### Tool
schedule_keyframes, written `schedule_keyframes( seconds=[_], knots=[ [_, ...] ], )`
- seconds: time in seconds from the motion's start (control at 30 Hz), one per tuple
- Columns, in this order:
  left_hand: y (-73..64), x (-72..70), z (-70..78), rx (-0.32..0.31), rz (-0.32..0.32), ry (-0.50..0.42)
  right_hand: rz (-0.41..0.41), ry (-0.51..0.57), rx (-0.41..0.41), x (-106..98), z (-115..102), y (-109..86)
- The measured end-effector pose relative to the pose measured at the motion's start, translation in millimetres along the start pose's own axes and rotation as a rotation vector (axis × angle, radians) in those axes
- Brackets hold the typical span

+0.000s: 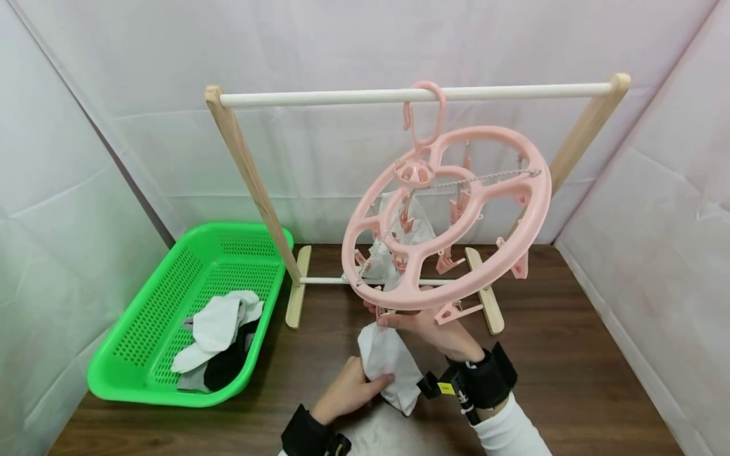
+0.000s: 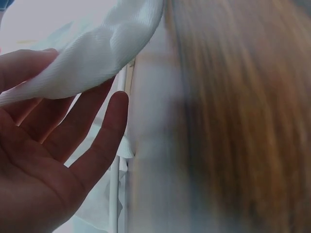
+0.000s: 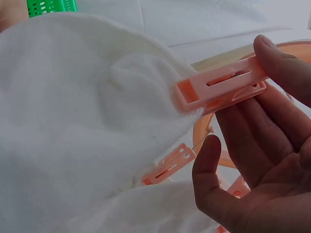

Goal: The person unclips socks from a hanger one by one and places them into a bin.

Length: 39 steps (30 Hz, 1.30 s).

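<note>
A white sock [image 1: 393, 367] hangs from the near side of a pink round clip hanger [image 1: 433, 299]. My left hand [image 1: 350, 391] pinches the sock's lower part between thumb and fingers. At the sock's upper end, my right hand [image 1: 436, 329] grips a pink clothespin [image 3: 223, 83] by its handle end, between thumb and fingers. The clothespin's jaws meet the sock's edge in the right wrist view. Behind, more white cloth [image 1: 419, 221] hangs under the hanger, partly hidden by the ring. Another pink clip [image 3: 170, 165] sits at white fabric below.
The hanger's hook [image 1: 439, 111] loops over the white rod [image 1: 319, 98] of a wooden-legged rack [image 1: 248, 171]. Several loose clips dangle from the ring. To the left, a green basket [image 1: 137, 342] holds white, grey and black socks [image 1: 230, 364]. White cloth walls surround the wooden tabletop [image 1: 570, 354].
</note>
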<state>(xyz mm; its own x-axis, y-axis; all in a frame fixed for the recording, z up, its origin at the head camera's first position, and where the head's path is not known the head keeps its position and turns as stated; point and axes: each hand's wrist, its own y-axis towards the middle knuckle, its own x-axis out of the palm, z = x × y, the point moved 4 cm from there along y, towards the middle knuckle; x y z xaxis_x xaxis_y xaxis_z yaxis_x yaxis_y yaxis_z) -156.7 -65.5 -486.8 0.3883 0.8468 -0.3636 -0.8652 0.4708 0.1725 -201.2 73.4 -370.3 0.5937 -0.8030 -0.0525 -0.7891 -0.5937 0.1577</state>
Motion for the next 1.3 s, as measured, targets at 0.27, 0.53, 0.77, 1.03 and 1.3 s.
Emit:
schedule_keyframes(
  seconds=[0.27, 0.53, 0.77, 1.03, 1.3],
  knots=[
    [-3.2, -0.3, -1.2, -0.004, 0.001, -0.026, -0.016, 0.016, -0.054, 1, -4, -2.8],
    [-5.5, -12.8, 1.5, 0.022, 0.034, 0.042, -0.021, 0.005, -0.078, 3, -4, -3.4],
    [-5.7, -25.2, 3.8, 0.0, 0.028, 0.078, 0.001, 0.008, -0.054, 2, -4, -5.8],
    [-9.8, -46.1, 8.1, 0.023, 0.1, 0.176, 0.008, 0.006, -0.096, 3, -4, -9.9],
    [-17.5, -79.0, 19.7, 0.053, 0.267, 0.219, 0.008, 0.071, -0.107, 6, -5, -10.9]
  ],
)
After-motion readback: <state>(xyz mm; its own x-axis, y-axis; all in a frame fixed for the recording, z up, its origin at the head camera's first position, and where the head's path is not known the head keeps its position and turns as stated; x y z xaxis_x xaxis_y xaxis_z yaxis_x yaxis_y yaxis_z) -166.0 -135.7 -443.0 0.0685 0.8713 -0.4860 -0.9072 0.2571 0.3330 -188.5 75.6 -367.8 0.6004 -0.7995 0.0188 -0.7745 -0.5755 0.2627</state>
